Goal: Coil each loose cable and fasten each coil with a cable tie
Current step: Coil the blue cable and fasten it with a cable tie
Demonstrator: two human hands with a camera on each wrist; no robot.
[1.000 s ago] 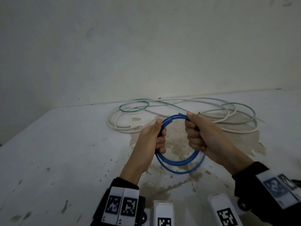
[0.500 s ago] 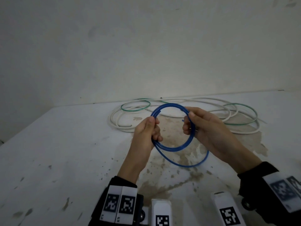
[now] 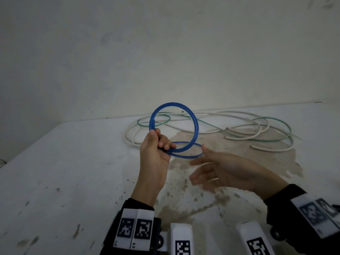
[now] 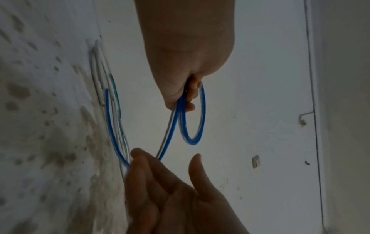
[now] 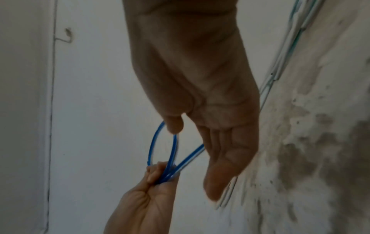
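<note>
My left hand [image 3: 159,144] grips a blue cable [image 3: 196,124] that is wound into loops, held above the table. One loop stands upright above the fist; another loop [image 3: 185,155] spreads flatter toward the right. The left wrist view shows the blue cable [image 4: 200,114] running out of the left hand's [image 4: 186,95] curled fingers. My right hand [image 3: 217,168] is spread with straight fingers just right of the lower loop; its thumb is near the cable but grips nothing. The right wrist view shows the right hand [image 5: 224,142] palm-out beside the blue cable [image 5: 154,145].
A loose white cable [image 3: 239,115] and a thin green cable [image 3: 272,119] lie tangled on the white table [image 3: 64,172] by the back wall. A brown stain [image 3: 230,148] spreads under my hands. White tagged blocks [image 3: 181,238] sit at the near edge.
My right hand has let go of the blue coil and dropped away to the right with its fingers spread. The left hand raised the coil, and its loops sprang apart.
</note>
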